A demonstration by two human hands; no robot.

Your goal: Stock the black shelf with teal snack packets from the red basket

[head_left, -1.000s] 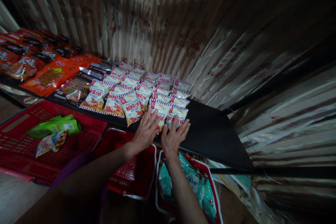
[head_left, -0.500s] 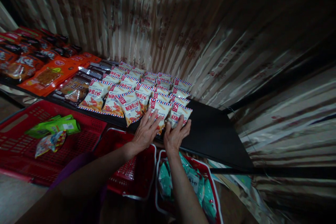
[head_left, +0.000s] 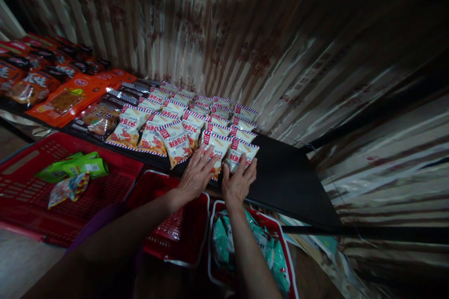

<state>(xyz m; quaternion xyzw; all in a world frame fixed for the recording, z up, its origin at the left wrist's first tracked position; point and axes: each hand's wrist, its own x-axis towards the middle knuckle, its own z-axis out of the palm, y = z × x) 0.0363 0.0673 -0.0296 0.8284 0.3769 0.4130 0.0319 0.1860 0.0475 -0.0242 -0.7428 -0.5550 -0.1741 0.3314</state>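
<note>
Rows of white snack packets with red and blue edges lie on a black shelf. My left hand rests flat, fingers spread, on a front packet. Beside it my right hand lies over the lower edge of the rightmost front packet, fingers stretched out along it and the thumb at its left side.
Orange and dark snack bags fill the shelf to the left. Below the shelf stand a large red basket with green packets, an empty-looking red basket, and one with teal packets. A striped curtain backs the shelf.
My right hand has shifted the rightmost front packet slightly up and to the right, turning it a little. My left hand has stayed on its packet.
</note>
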